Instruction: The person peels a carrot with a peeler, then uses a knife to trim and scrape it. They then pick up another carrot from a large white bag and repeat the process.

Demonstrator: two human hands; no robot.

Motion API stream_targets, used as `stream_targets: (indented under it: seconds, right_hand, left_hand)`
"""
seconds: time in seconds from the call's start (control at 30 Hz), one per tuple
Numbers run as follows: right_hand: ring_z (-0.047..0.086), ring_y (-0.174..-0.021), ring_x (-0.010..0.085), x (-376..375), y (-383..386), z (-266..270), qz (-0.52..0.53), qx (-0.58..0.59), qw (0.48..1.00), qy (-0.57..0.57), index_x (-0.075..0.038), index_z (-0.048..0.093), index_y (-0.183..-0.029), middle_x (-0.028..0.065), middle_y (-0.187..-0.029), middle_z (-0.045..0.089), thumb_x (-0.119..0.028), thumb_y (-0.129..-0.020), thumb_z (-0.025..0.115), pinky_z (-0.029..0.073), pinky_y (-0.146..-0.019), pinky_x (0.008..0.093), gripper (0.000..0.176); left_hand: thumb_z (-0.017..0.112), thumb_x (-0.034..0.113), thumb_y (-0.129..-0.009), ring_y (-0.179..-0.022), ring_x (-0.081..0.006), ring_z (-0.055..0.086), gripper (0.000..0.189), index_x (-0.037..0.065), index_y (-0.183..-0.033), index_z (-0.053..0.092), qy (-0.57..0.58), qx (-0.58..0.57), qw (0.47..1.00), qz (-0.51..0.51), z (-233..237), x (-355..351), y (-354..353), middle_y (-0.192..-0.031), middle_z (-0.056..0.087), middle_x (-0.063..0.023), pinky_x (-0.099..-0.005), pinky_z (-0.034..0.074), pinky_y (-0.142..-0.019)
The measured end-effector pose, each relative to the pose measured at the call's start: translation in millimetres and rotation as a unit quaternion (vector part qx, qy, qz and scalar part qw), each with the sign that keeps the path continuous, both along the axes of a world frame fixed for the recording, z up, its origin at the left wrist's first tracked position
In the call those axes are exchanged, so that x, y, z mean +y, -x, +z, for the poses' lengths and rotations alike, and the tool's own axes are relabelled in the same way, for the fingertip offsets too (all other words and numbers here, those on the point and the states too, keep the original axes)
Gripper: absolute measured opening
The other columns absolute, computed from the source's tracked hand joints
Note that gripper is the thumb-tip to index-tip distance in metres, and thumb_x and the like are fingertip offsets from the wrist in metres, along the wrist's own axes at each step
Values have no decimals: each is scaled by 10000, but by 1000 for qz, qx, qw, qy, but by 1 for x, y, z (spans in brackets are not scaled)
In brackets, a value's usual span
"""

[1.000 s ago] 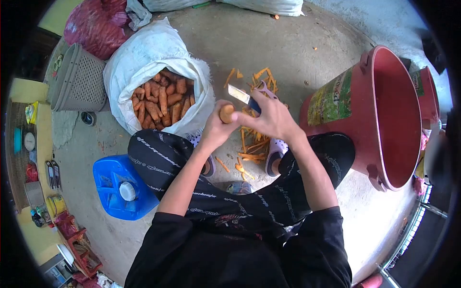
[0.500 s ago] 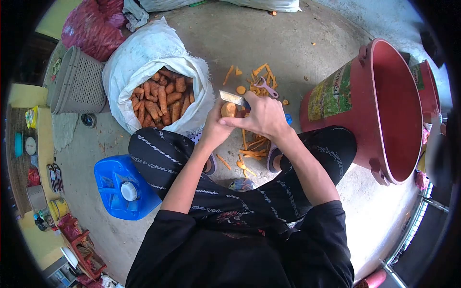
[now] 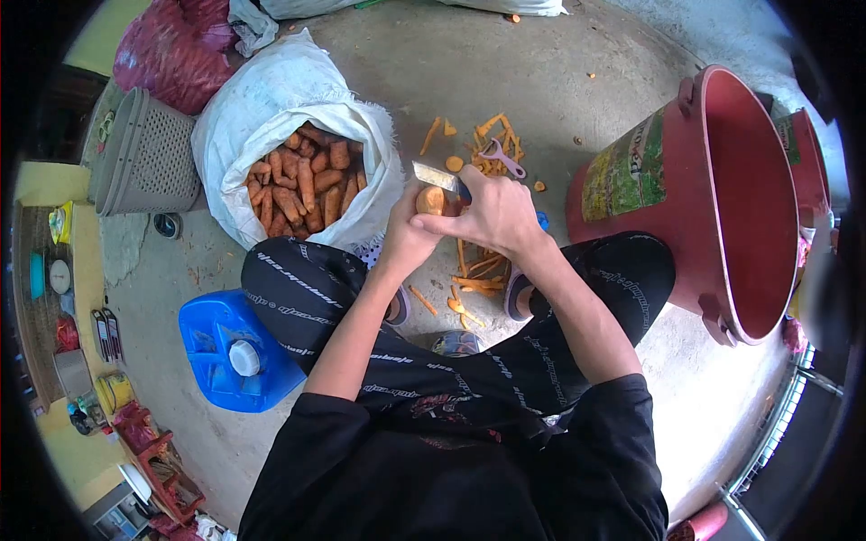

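Observation:
My left hand (image 3: 408, 230) is wrapped round a carrot (image 3: 431, 200), whose pale orange end faces up. In my right hand (image 3: 498, 215) is a knife (image 3: 435, 176) with a broad, light blade, lying across the far side of the carrot's end. My right thumb presses on the carrot, near the left fingers. Beyond the hands, a pink peeler (image 3: 505, 160) lies on a heap of orange peelings (image 3: 492, 135). A cut carrot piece (image 3: 454, 164) is on the floor close to the blade. More peelings (image 3: 480, 285) lie between my feet, below the hands.
A white sack (image 3: 271, 99) full of unpeeled carrots (image 3: 307, 185) stands open at the left. To the right is a large red bucket (image 3: 631, 216). A blue jerrycan (image 3: 225, 352) sits beside my left knee. Grey baskets (image 3: 153, 158) and a red mesh sack (image 3: 171, 59) stand farther left.
The knife and both hands stay at the carrot's end with only a very slight shift. The view has moved slightly; nothing has been let go or picked up.

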State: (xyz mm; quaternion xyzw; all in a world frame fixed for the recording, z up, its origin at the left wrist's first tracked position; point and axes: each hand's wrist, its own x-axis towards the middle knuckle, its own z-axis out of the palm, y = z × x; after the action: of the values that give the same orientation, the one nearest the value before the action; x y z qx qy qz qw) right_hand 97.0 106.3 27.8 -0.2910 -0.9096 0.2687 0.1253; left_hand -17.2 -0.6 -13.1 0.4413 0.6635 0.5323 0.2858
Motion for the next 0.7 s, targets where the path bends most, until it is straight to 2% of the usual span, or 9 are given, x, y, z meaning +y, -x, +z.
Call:
stream_targets:
  seconds: [0.07, 0.17, 0.27, 0.37, 0.57, 0.7]
  right_hand:
    - [628, -502, 321, 0, 1, -1, -2, 4, 1000, 7, 8, 551, -656, 144, -508, 566, -836, -597, 566, 507, -487, 412, 846]
    - [617, -475, 311, 0, 1, -4, 0, 12, 1000, -2, 3, 545, -642, 135, -487, 554, -838, -600, 560, 500, -465, 400, 843]
    - [603, -445, 301, 0, 0, -4, -2, 8, 999, -35, -3, 534, -615, 126, -459, 536, -839, -610, 550, 488, -438, 390, 836]
    - [589, -434, 280, 0, 0, -5, 1, 6, 1000, -24, 0, 556, -645, 105, -453, 523, -810, -618, 583, 475, -434, 384, 810]
    - [575, -418, 295, -5, 1, -9, -8, -7, 997, -72, -15, 542, -598, 135, -448, 516, -789, -637, 584, 458, -409, 388, 776]
    - [576, -422, 305, -6, 1, -16, -9, 4, 998, -57, -10, 551, -589, 149, -454, 521, -767, -659, 584, 458, -409, 391, 761]
  left_hand:
    - [651, 4, -764, -917, -217, 611, 381, 16, -1116, 505, -16, 0, 1000, -2, -1, 1, 1, -989, 616, -115, -327, 472, -808]
    - [674, -7, -772, -852, -163, 585, 408, 15, -1128, 476, -22, 17, 1000, -10, -4, 0, 1, -939, 589, -65, -287, 475, -764]
    - [656, 17, -773, -908, -211, 609, 341, 16, -1079, 506, 0, -11, 1000, -6, -4, -1, 2, -977, 615, -116, -329, 474, -796]
    - [662, 18, -768, -892, -210, 615, 330, 16, -1060, 507, 13, 14, 1000, -4, -1, -2, 1, -959, 620, -118, -329, 479, -781]
    - [673, 32, -765, -866, -227, 634, 324, 8, -1041, 506, 10, 14, 1000, -11, -9, -3, 3, -930, 638, -133, -332, 489, -757]
    - [665, 35, -769, -873, -243, 637, 312, 3, -1033, 501, 30, 25, 999, -12, -12, -5, 5, -926, 638, -144, -344, 489, -761]
